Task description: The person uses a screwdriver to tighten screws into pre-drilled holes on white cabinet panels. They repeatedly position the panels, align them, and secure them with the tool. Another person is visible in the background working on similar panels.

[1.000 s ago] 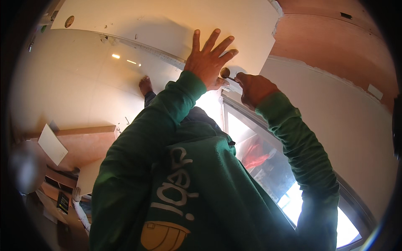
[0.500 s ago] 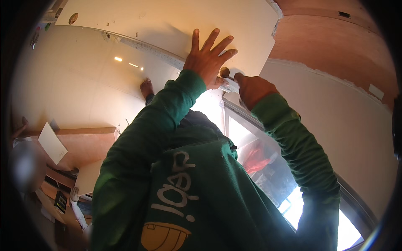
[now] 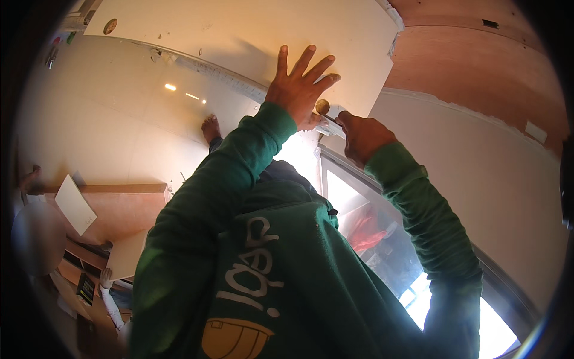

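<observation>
My left hand (image 3: 294, 90) lies spread on a white board (image 3: 179, 24), fingers apart and pressing near its edge. A round brown recess (image 3: 323, 106) shows in the board just right of that hand's thumb. Beside it, my right hand (image 3: 366, 136) is closed around a slim dark tool (image 3: 332, 119), whose tip points toward the board's edge below the recess. Most of the tool is hidden in the fist, so its kind does not show. Along the board's near edge runs a pale, rough strip (image 3: 230, 78).
Another round recess (image 3: 110, 26) marks the board's far left corner. My bare foot (image 3: 210, 127) stands on a glossy pale surface (image 3: 119, 107). A window (image 3: 376, 239) is at lower right. At lower left, another person's hand (image 3: 106, 277) touches a pale panel (image 3: 128, 254).
My right hand has drawn slightly down and right, away from the round recess, with the tool still in it. My left hand keeps its place on the board.
</observation>
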`<state>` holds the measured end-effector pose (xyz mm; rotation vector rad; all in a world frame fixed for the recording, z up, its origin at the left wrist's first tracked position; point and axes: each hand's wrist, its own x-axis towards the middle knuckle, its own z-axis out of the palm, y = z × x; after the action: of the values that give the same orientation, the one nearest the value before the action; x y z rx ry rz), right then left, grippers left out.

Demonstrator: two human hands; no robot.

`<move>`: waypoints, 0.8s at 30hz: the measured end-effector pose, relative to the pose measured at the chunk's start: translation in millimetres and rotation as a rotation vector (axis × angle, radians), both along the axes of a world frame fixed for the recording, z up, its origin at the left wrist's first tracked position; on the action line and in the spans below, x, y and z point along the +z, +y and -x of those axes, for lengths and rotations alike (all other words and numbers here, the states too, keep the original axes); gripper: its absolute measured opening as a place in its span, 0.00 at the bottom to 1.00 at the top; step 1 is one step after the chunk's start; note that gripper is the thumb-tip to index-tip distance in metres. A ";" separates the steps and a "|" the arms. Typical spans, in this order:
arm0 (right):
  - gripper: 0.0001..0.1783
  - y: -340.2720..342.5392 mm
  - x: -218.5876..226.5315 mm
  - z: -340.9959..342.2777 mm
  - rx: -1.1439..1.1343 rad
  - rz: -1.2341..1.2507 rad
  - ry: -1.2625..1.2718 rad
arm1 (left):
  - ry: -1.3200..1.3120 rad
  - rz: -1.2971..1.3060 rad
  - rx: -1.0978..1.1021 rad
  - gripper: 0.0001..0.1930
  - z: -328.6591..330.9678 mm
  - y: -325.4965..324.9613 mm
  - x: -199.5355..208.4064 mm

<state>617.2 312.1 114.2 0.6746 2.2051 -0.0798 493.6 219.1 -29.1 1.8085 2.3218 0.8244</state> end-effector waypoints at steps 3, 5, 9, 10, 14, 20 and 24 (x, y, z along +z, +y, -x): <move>0.20 5.0 18.0 18.1 0.186 -0.018 -0.031 | 0.006 0.009 0.000 0.51 -2.8 -4.4 -6.6; 0.18 6.4 24.3 29.9 0.281 -0.070 -0.061 | 0.004 0.000 -0.001 0.52 -0.5 -2.8 -6.8; 0.19 8.0 20.5 12.0 0.306 -0.052 0.003 | 0.004 -0.021 -0.001 0.54 -3.0 -0.3 -4.6; 0.19 7.7 14.9 4.3 0.284 -0.033 0.040 | 0.015 -0.020 0.004 0.54 -2.3 0.2 -2.9; 0.16 26.6 6.2 -12.5 0.101 0.189 0.156 | 0.052 0.085 -0.002 0.56 -2.2 2.6 7.0; 0.16 93.2 24.6 -81.1 -0.129 0.325 0.606 | 0.067 0.114 0.028 0.60 -7.8 -3.7 7.8; 0.18 99.9 11.4 -132.5 -0.406 0.110 0.624 | 0.035 0.150 0.105 0.64 -18.8 -27.9 14.5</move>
<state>749.7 411.9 125.6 1.1423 2.5769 -0.6958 512.4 191.2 -14.5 1.6666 2.4463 0.6159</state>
